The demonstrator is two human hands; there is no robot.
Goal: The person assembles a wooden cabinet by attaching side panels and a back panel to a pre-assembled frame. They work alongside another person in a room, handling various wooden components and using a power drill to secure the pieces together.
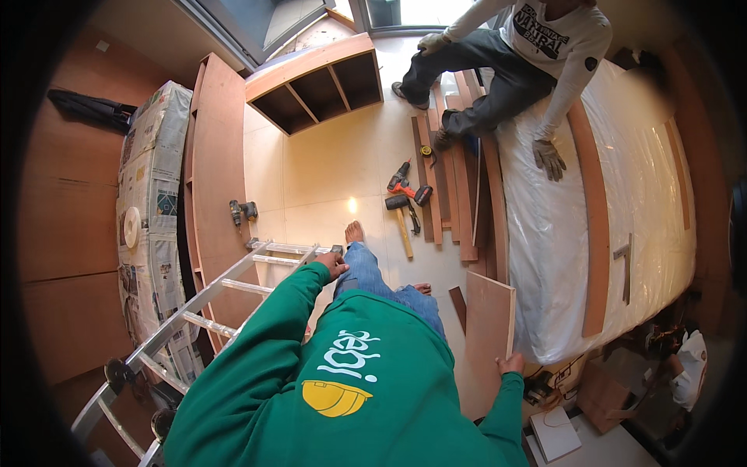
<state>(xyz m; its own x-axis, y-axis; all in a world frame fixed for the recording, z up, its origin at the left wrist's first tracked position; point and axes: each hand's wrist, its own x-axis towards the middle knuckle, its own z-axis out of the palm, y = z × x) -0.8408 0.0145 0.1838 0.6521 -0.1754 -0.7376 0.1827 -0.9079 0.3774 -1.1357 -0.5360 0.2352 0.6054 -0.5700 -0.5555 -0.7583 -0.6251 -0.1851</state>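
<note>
My right hand (511, 363) grips the lower corner of a flat wooden panel (488, 315), which stands tilted at my right side. Close to my left thigh, my left hand (336, 266) is closed, its fingertips together beside the top end of an aluminium ladder (247, 286). Whatever those fingers hold, if anything, is too small to make out. Ahead of my feet, a red and black cordless drill (402, 185) lies on the floor by a mallet (401, 222) with a wooden handle. A second cordless drill (243, 211) rests on a long wooden cabinet panel (220, 163) to the left.
An open wooden shelf box (315, 82) stands ahead. Wooden strips (459, 179) and a tape measure (426, 151) lie right of the drill. A co-worker (537, 62) in gloves sits by a plastic-wrapped mattress-like block (545, 249). A cardboard box (611, 389) is at lower right.
</note>
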